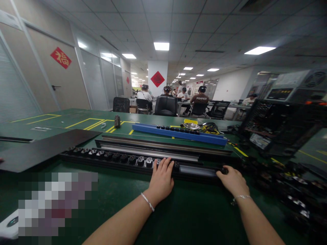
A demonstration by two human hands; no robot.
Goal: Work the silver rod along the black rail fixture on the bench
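A long black channel (pixel 199 173) lies across the green table in front of me, with a row of small black and silvery parts (pixel 133 159) standing in its left and middle stretch. My left hand (pixel 161 177) lies palm down over the right end of that row, fingers stretched out across the parts and the rim. At the channel's right end, my right hand (pixel 235 182) has thumb and fingers closed around a small black part (pixel 224 170), mostly hidden by the fingers. Between my hands the channel's smooth inner floor shows.
Behind the channel are metal-faced rails (pixel 153 152) and a blue channel (pixel 178 134) with black parts. A dark flat panel (pixel 51 149) is at left. An opened computer case (pixel 273 126) and many dark parts (pixel 293 190) are at right. Several people sit farther back.
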